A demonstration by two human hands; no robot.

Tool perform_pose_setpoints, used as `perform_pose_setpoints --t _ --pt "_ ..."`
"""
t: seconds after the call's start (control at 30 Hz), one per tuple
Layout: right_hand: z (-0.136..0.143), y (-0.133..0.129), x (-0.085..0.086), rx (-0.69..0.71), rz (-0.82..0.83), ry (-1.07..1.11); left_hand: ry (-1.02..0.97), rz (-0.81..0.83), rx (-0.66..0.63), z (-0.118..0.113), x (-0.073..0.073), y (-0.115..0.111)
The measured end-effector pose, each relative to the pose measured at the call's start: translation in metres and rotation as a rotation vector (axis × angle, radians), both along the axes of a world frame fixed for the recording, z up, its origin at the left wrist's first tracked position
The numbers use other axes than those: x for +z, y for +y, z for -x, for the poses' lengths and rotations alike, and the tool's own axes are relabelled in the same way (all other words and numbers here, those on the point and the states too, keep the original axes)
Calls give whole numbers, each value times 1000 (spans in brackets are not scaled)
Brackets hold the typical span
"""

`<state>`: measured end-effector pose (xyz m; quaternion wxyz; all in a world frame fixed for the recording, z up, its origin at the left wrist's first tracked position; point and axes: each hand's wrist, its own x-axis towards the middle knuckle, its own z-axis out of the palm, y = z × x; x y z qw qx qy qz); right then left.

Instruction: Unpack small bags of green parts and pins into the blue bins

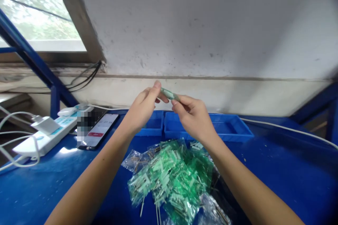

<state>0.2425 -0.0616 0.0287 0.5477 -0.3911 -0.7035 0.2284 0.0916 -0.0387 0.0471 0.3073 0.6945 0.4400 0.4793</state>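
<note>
The left hand and right hand are pinching one small green packet, a pile of packets lying untouched below the fingers.

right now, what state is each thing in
small narrow green packet, held between both hands
left hand, holding its left end
right hand, pinching its right end
green and clear plastic bags, heaped, filled
black smartphone, face up, screen lit
white power strip, adapters plugged in
blue plastic trays, uncovered
brown framed window, open or shut unclear
</note>
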Motion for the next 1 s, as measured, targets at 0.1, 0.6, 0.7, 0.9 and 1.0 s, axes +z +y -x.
perform_pose_setpoints --t 0.1,0.6,0.7,0.9,1.0 --pt "1 0 -2 -2 -20 -53 45 -1 2 2 2 -1" --pt "-6 1 -3 -151 -336 -385 -211 304 -273 8 8 -4" --pt "-9 2 -1 -76 -260 -303 -145 234 -238 6 3 -1" --pt "-11 8 -4 37 -11 -89 20 23 -182 3 -12 11" --pt "-8 11 -5 -40 118 54 1 -54 -118 0 -15 12"
